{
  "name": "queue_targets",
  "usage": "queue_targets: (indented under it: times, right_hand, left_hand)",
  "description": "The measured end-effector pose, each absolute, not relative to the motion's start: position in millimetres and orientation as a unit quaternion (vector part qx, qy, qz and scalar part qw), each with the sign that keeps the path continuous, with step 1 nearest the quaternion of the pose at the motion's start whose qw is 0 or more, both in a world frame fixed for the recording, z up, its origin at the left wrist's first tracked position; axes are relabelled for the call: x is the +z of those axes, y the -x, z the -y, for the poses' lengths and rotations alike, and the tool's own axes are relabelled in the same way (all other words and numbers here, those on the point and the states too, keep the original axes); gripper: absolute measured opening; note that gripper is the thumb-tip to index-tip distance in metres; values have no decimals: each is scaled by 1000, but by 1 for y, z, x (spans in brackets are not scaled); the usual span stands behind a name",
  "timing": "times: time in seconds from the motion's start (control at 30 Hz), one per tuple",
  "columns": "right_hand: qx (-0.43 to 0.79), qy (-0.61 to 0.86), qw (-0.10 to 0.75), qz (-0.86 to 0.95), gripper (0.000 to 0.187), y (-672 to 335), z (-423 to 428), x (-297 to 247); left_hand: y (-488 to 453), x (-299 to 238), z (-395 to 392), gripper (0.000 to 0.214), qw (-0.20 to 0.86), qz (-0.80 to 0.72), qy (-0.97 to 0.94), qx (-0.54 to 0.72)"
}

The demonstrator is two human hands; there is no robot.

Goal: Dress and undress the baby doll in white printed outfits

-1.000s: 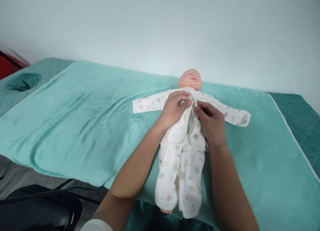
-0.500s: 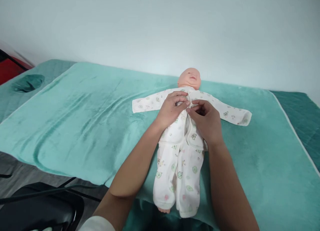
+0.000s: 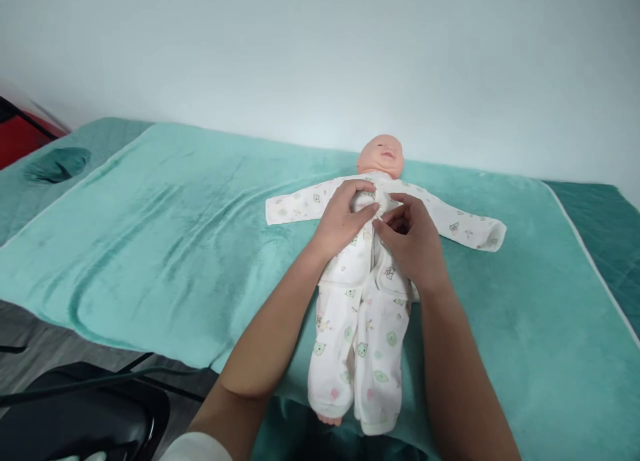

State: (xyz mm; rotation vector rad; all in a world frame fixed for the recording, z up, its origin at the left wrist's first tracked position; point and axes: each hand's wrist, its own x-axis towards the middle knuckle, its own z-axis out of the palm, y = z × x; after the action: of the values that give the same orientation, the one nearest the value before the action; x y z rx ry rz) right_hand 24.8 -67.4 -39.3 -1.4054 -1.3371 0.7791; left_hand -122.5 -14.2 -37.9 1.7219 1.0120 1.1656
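Observation:
A baby doll [image 3: 383, 154] lies on its back in a white printed baby jacket [image 3: 345, 268] and matching trousers [image 3: 333, 344]. The jacket's front edges meet at the chest and part lower down. My left hand [image 3: 345, 218] rests on the chest, thumb and fingers apart, the thumb tip beside the front opening. Opposite it, my right hand [image 3: 415, 234] has curled fingers, and its thumb and a finger pinch the jacket's front edge. The fastening itself is too small to make out. Both sleeves stretch out to the sides, and toes show below one trouser leg.
A turquoise plush cover [image 3: 150, 248] lies beneath the doll on a padded table [image 3: 600, 234] with a hole [image 3: 57, 166] at its left end. Behind stands a pale wall [image 3: 300, 61]. A black chair [image 3: 85, 414] is at the lower left, with a red object [image 3: 23, 141] further back.
My left fingers and thumb have spread further apart, away from the front opening. The right fingers have lifted slightly from the thumb, and more white cloth shows between the hands.

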Motion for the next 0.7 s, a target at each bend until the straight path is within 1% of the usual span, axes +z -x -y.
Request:
queue_targets:
  times: [0.07, 0.13, 0.3, 0.37, 0.43, 0.57, 0.7]
  right_hand:
    - [318, 586, 490, 561, 49, -25, 70, -37]
    - [297, 606, 465, 573, 47, -24, 75, -34]
    - [164, 679, 325, 638, 31, -21, 92, -23]
    - [116, 686, 276, 663, 27, -19, 98, -20]
    - [94, 689, 244, 676, 26, -19, 103, -17]
    - [105, 683, 216, 690, 22, -22, 107, -11]
    - [167, 662, 224, 696, 24, -30, 104, -7]
  left_hand:
    - [125, -38, 14, 23, 403, -390, -687, 462]
    - [127, -38, 13, 21, 404, -372, -695, 465]
    - [131, -34, 16, 9, 410, -358, -701, 461]
    - [133, -30, 18, 9, 388, -382, -701, 461]
    - [136, -25, 20, 13, 376, -401, -711, 438]
    - [148, -16, 23, 23, 407, -376, -765, 330]
    - [157, -11, 23, 18, 414, -344, -804, 254]
